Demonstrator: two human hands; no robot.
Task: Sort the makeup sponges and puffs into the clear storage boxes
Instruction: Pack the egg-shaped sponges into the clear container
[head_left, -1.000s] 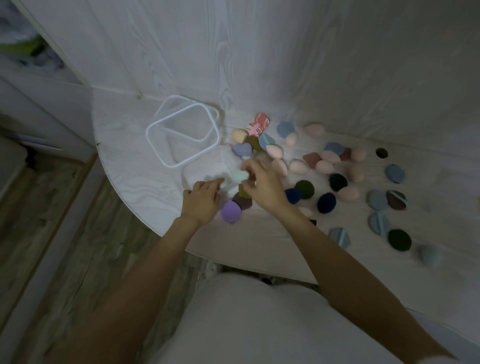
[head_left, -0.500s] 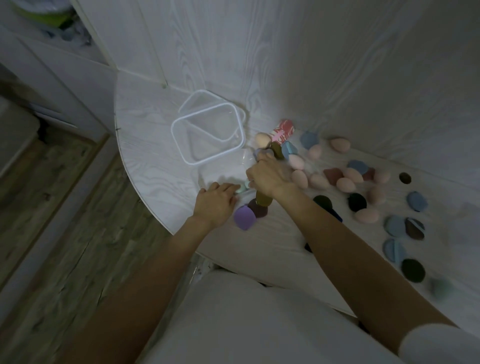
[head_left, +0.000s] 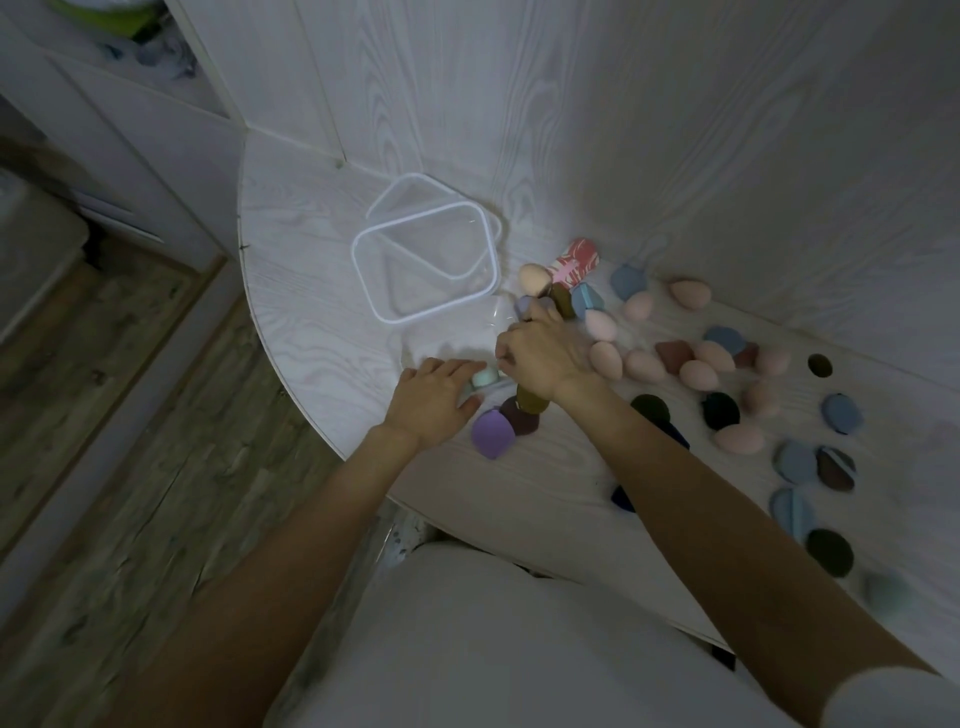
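We judge the mint sponge (head_left: 485, 378) between our hands to be very light, soft and springy, so a gentle pinch across its rounded body should carry it; squeezed hard it would squash and could spring out of the fingers. It looks pale green, smooth and matte, only partly visible, lying on the white table (head_left: 311, 270) at the tips of our left hand (head_left: 430, 402). That hand lies flat with fingers stretched and touching the sponge, gripping nothing that we can see. Our right hand (head_left: 540, 356) is just beside it, knuckles up and fingers curled under; whether it holds anything we cannot tell. An olive sponge (head_left: 531, 400) pokes out from under that wrist, touching a maroon puff (head_left: 522, 418) and a purple puff (head_left: 492, 434) near the table edge. The clear storage box (head_left: 423, 270) stands just beyond our hands, overlapping a second clear piece behind it, perhaps a lid or another box, with nothing visible inside. To the right, peach egg-shaped sponges (head_left: 605, 358) and flat blue puffs (head_left: 841, 413), dark ones among them, lie scattered and unsorted. We think the flat puffs are best lifted by an edge.
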